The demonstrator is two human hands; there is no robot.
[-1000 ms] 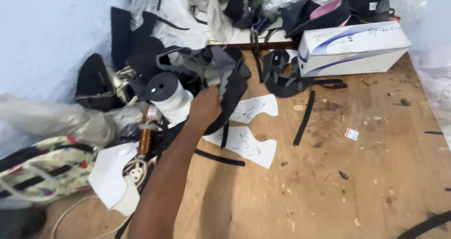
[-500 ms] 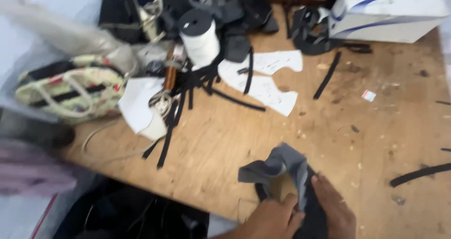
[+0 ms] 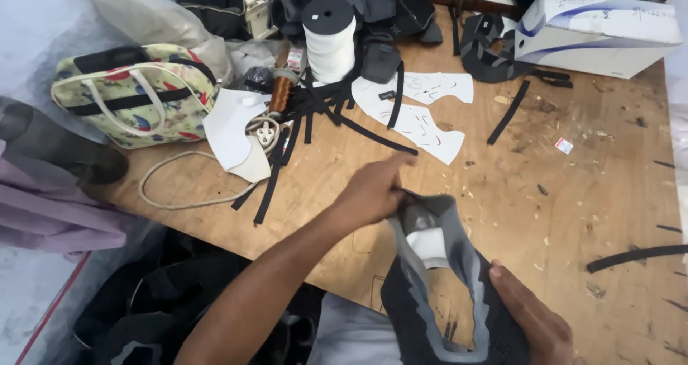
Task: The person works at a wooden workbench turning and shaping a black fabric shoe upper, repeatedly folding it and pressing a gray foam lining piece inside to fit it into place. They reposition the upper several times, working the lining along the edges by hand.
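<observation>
A dark shoe upper with grey trim and a white inner patch lies over the near edge of the wooden table. My left hand pinches its top end, index finger stretched out. My right hand grips its lower right side. White paper patterns lie further back, crossed by black straps. A tall white thread spool with a black cap stands behind them.
A flowered bag sits at the left with a white cord and plug. A white and blue box lies at the back right. Black shoe pieces pile along the back. Loose black strips lie at the right.
My left hand drew back from the black pile at the far side with the shoe upper. Both hands now hold it at the near edge, spread wider than half a second ago.
</observation>
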